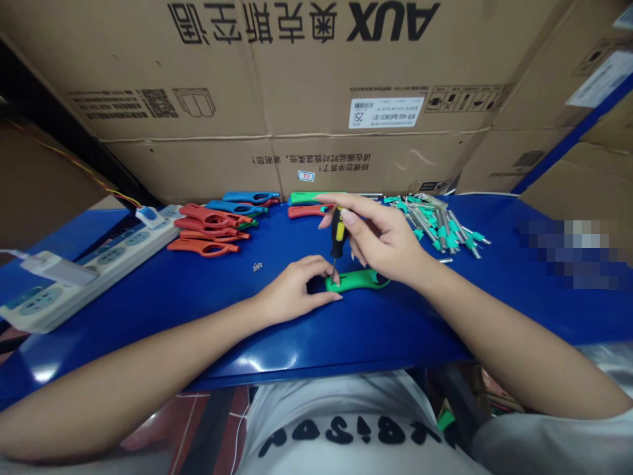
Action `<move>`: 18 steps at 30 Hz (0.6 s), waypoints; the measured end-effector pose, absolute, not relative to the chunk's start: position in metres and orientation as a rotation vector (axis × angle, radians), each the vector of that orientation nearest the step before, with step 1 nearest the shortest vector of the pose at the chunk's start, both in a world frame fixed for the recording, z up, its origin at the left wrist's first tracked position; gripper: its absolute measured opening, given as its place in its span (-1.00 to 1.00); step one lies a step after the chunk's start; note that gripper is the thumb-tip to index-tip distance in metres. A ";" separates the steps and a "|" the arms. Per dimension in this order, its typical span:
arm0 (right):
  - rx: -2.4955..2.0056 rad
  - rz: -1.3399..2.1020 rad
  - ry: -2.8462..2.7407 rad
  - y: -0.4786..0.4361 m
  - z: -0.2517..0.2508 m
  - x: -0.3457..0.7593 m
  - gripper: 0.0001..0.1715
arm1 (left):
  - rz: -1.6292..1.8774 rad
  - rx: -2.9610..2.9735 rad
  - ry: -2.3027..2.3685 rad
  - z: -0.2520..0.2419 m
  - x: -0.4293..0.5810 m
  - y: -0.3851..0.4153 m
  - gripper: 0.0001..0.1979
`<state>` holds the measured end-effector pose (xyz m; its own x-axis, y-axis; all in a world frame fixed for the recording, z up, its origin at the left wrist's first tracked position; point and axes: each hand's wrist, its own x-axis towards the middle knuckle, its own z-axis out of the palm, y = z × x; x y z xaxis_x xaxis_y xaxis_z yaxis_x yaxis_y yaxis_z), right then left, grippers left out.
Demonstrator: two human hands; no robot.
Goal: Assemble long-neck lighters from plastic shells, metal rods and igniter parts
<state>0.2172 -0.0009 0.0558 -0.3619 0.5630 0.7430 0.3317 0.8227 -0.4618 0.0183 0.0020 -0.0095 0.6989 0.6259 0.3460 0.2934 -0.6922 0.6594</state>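
Observation:
A small screwdriver [337, 239] with a black and yellow handle is pinched in my right hand [380, 237], upright. Its thin shaft goes down to a green plastic handle [361, 280] lying flat on the blue table [366, 330]. The tip meets the handle's left end, right beside my left hand [294, 290], whose fingertips press on that end and partly hide it. A small cluster of silver screws [258, 266] lies left of my left hand.
Red, orange and blue plastic handles [208, 227] lie stacked at the back left, with green and red ones [309, 204] behind my right hand. Metal parts with teal ends [435, 221] lie heaped at the back right. A white power strip [93, 277] runs along the left, and a cardboard box [297, 86] stands behind.

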 end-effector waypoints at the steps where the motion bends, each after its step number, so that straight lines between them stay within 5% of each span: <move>1: -0.656 0.269 -1.983 0.000 0.057 0.218 -0.66 | 0.760 2.338 0.704 -0.010 0.018 0.002 -0.82; 7: -0.567 -0.097 -2.049 0.002 0.057 0.226 -0.71 | 0.772 2.324 0.764 -0.008 0.020 0.001 -0.75; 12: -0.613 0.262 -2.127 -0.001 0.059 0.224 -0.55 | 0.760 2.311 0.768 -0.007 0.020 0.000 -0.75; 18: -0.607 0.052 -2.026 0.002 0.059 0.224 -0.76 | 0.766 2.303 0.780 -0.010 0.020 0.000 -0.71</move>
